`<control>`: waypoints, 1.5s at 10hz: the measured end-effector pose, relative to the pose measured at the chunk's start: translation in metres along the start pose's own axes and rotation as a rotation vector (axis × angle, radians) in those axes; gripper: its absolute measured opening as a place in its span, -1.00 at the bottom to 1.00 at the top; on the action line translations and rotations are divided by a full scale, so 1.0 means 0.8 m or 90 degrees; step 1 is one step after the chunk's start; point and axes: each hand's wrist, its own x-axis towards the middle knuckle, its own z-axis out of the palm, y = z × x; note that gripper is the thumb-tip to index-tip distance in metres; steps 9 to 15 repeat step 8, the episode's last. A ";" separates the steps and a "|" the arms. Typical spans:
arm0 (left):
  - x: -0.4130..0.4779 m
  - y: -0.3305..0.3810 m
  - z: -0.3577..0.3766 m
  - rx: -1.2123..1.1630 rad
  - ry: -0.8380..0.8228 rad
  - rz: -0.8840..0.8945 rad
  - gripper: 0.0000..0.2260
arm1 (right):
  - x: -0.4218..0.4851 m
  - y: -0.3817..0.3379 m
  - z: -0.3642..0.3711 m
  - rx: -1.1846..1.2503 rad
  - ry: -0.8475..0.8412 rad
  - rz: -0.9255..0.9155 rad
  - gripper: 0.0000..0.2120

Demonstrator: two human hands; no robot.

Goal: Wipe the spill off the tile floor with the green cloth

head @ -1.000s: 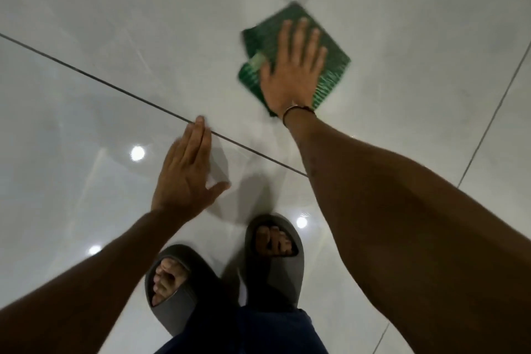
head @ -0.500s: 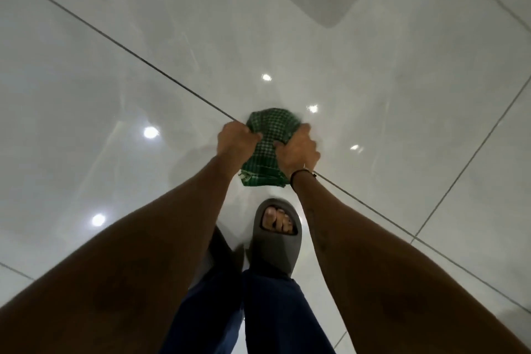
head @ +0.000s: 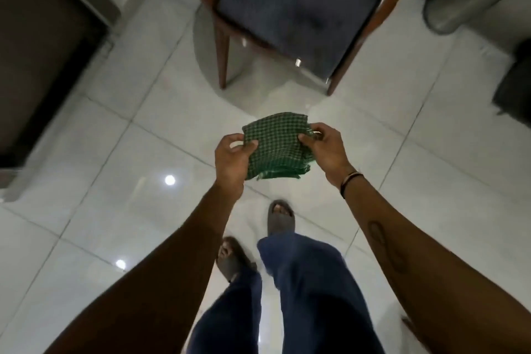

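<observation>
The green checked cloth (head: 275, 146), folded into a thick square, is held in the air well above the tile floor (head: 115, 169). My left hand (head: 231, 159) pinches its left edge and my right hand (head: 326, 149) grips its right edge; a dark band circles the right wrist. No spill shows on the glossy pale tiles. My feet in grey slides (head: 280, 217) stand below the cloth, with blue trouser legs.
A wooden chair (head: 296, 6) with a dark blue seat stands straight ahead. A dark cabinet (head: 37, 46) fills the left side. A grey cylindrical bin (head: 465, 0) and a dark object (head: 514, 86) sit at the right.
The right hand went from pressing the cloth flat on the floor to lifting it with both hands. I have risen upright and the cloth is now held high; the chair has come into view.
</observation>
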 end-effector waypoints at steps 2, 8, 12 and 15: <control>-0.008 0.209 0.078 -0.044 -0.020 0.103 -0.65 | 0.061 -0.237 -0.084 -0.020 0.039 -0.128 -0.75; 0.166 0.324 0.225 0.715 -0.174 0.280 -0.43 | 0.214 -0.237 -0.116 -0.190 0.025 0.035 -0.55; 0.166 0.324 0.225 0.715 -0.174 0.280 -0.43 | 0.214 -0.237 -0.116 -0.190 0.025 0.035 -0.55; 0.166 0.324 0.225 0.715 -0.174 0.280 -0.43 | 0.214 -0.237 -0.116 -0.190 0.025 0.035 -0.55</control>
